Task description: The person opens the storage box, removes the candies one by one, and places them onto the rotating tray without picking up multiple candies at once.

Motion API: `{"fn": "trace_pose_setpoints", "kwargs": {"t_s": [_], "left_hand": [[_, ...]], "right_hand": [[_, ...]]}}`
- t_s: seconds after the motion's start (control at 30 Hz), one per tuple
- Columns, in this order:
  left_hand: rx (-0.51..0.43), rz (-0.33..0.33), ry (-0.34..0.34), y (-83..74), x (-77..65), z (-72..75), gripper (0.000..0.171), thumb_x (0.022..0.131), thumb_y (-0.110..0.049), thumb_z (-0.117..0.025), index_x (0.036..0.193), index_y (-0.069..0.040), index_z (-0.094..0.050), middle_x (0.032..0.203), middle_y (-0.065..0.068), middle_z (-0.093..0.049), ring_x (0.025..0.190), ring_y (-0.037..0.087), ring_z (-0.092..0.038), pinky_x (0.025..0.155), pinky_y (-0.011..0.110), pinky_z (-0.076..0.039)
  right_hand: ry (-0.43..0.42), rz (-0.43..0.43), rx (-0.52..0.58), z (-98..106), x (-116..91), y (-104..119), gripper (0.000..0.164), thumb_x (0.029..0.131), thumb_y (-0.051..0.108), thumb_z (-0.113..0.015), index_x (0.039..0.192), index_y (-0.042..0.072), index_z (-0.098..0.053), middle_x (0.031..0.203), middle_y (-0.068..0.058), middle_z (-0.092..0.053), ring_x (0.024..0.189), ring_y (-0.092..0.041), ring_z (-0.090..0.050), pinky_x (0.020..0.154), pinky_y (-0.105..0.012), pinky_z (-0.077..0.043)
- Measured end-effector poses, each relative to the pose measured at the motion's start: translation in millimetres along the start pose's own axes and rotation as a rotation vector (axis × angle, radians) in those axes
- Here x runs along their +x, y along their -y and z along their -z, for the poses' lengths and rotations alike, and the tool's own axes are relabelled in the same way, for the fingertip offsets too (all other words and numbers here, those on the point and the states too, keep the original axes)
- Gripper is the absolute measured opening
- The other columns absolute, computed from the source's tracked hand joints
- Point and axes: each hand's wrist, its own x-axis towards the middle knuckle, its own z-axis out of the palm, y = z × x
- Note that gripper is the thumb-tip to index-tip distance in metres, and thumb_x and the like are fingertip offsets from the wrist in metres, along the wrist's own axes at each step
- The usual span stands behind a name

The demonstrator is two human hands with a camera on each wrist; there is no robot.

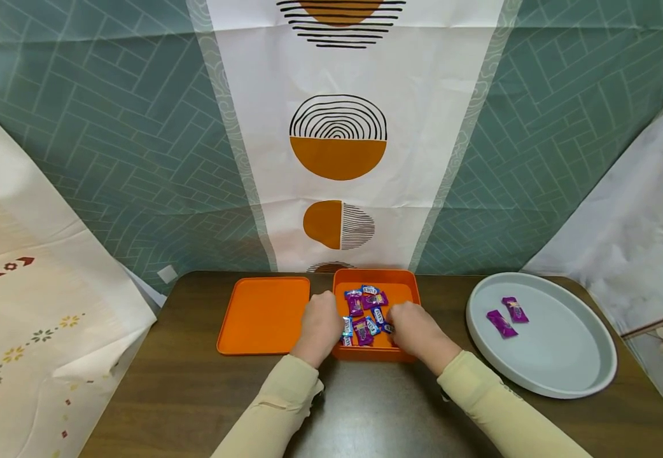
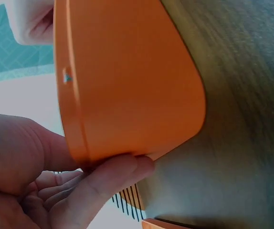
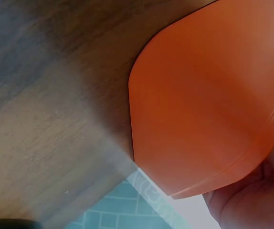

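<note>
In the head view, an orange box (image 1: 397,291) sits on the table between both hands. Purple and blue wrapped candies (image 1: 362,332) lie inside it in a loose heap. My left hand (image 1: 321,324) grips the box's left wall; the left wrist view shows the thumb at the rim and a finger against the outer side of the orange box (image 2: 132,81). On the opposite wall, my right hand (image 1: 420,332) holds the rim. Most of its fingers are hidden behind the orange box (image 3: 204,105) in the right wrist view.
A flat orange lid or tray (image 1: 264,316) lies left of the box. At the right stands a round grey tray (image 1: 560,359) with two purple wrapped candies (image 1: 502,324) on it. Behind the wooden table (image 1: 366,413) hangs a patterned cloth (image 1: 337,152).
</note>
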Motion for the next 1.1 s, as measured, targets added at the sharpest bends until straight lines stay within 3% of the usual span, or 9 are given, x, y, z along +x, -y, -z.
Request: {"fn": "trace_pose_setpoints", "kwargs": {"t_s": [0.23,0.43,0.6,0.77,1.1], "left_hand": [[-0.020,-0.004,0.025,-0.8,-0.4,3.0,0.032,0.074,-0.012,-0.075,0.100,0.000,-0.061,0.077,0.007,-0.059,0.061,0.018,-0.056,0.056,0.033,-0.052],[-0.002,-0.018,-0.007,-0.9,0.6,0.7,0.026,0.075,-0.010,-0.072,0.097,0.000,-0.061,0.075,0.008,-0.060,0.059,0.019,-0.057,0.052,0.033,-0.051],[-0.010,-0.010,-0.017,-0.9,0.8,-1.3,0.025,0.075,-0.010,-0.072,0.097,0.000,-0.062,0.075,0.008,-0.060,0.058,0.019,-0.057,0.052,0.033,-0.051],[-0.011,-0.019,-0.034,-0.5,1.3,-2.0,0.025,0.075,-0.008,-0.071,0.096,0.000,-0.061,0.074,0.008,-0.059,0.059,0.019,-0.058,0.051,0.033,-0.051],[-0.001,-0.003,-0.031,-1.8,0.4,-0.7,0.025,0.075,-0.010,-0.072,0.095,0.000,-0.062,0.075,0.008,-0.060,0.060,0.020,-0.058,0.053,0.034,-0.052]], "right_hand": [[0.016,-0.033,-0.017,1.1,-0.7,1.1,0.009,0.072,0.011,-0.074,0.077,0.011,-0.066,0.069,0.002,-0.057,0.058,-0.013,-0.047,0.067,-0.030,-0.051],[0.002,0.007,-0.054,2.7,-0.2,0.2,0.013,0.072,0.014,-0.074,0.082,0.010,-0.066,0.070,0.001,-0.057,0.059,-0.013,-0.048,0.069,-0.031,-0.051],[0.046,0.034,-0.077,2.8,1.5,-0.6,0.019,0.073,0.020,-0.075,0.088,0.010,-0.068,0.076,0.001,-0.060,0.063,-0.012,-0.050,0.073,-0.032,-0.051],[0.082,0.038,-0.082,4.2,1.9,1.0,0.019,0.074,0.026,-0.076,0.084,0.012,-0.069,0.073,0.003,-0.059,0.061,-0.011,-0.049,0.071,-0.030,-0.050],[0.064,0.071,-0.103,5.0,2.2,2.8,0.021,0.073,0.027,-0.077,0.076,0.011,-0.064,0.065,0.004,-0.054,0.056,-0.011,-0.046,0.064,-0.028,-0.051]]}}
